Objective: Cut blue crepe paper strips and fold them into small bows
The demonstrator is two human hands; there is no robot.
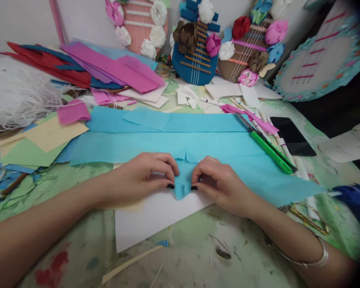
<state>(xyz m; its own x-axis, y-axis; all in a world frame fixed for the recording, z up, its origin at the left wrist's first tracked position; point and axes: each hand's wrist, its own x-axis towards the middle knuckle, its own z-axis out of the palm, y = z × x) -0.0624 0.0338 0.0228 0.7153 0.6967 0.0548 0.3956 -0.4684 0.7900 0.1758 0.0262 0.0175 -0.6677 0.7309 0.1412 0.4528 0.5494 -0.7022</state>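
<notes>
A small folded piece of light-blue crepe paper point(183, 191) is held between my two hands, low over the work surface. My left hand point(156, 174) pinches its left side between thumb and fingers. On the right side, my right hand point(217, 180) grips it the same way. Beneath and behind lie large light-blue crepe paper sheets point(144, 142), one with a short upright slit or crease near the fingertips. A white paper sheet point(156, 224) rests under my hands, partly hidden by my left forearm.
A green box cutter point(271, 152) lies at right beside a black phone point(293, 136). Gold-handled scissors point(309, 218) rest near my right forearm. Pink crepe paper point(117, 66) and white string point(21, 94) are heaped at back left. Decorated paper instruments point(193, 60) stand along the wall.
</notes>
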